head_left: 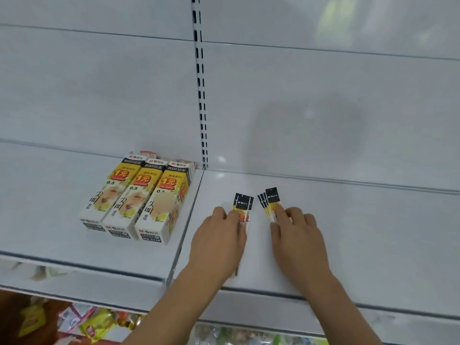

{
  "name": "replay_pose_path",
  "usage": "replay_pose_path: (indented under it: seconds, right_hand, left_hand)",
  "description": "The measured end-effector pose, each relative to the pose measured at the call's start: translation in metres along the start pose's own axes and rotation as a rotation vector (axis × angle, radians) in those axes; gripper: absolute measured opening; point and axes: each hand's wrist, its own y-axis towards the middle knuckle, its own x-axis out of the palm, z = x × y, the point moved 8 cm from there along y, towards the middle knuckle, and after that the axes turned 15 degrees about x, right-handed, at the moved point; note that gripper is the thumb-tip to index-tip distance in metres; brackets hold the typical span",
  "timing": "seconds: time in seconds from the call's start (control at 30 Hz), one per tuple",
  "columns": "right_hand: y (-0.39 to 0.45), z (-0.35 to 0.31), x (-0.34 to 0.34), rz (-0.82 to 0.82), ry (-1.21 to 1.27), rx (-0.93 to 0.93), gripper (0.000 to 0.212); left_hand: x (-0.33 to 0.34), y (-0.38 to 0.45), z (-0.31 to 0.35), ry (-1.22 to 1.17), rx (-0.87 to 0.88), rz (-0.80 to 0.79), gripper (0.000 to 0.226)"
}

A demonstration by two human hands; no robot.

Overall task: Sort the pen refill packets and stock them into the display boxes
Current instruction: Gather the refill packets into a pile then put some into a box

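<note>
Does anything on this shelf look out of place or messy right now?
Nothing damaged or spilled. The packets under the right hand are fanned out, not squared up, and the three display boxes lie at a slant.

White shelf, slotted upright, colourful goods below.
</note>
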Motion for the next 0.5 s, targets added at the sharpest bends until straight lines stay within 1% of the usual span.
replay_pose_path:
  seconds: [0.13,0.2,0.3,0.4,0.47,0.5]
  right_hand:
    - [-0.016,-0.003,0.006,0.048,-0.164,0.014,0.051]
    - [-0.019,-0.002,0.005,0.08,-0.165,0.028,0.05]
    - [-0.023,0.002,0.004,0.129,-0.18,0.061,0.052]
    - [-0.021,0.005,0.007,0.118,-0.185,0.08,0.05]
    - [-0.021,0.004,0.004,0.122,-0.179,0.092,0.05]
    - [-0.021,0.002,0.0,0.126,-0.164,0.098,0.052]
  left_hand:
    - [-0.001,-0.001,0.005,-0.011,0.053,-0.032,0.03]
    - [0.002,-0.002,0.009,-0.004,0.08,-0.034,0.029]
    - [0.004,-0.002,0.009,-0.02,0.077,-0.052,0.028]
    - [0.002,0.0,0.008,-0.019,0.088,-0.093,0.032]
    - [-0.007,-0.001,0.003,-0.018,0.099,-0.058,0.036]
    - [-0.017,0.0,-0.001,0.009,0.117,0.014,0.038]
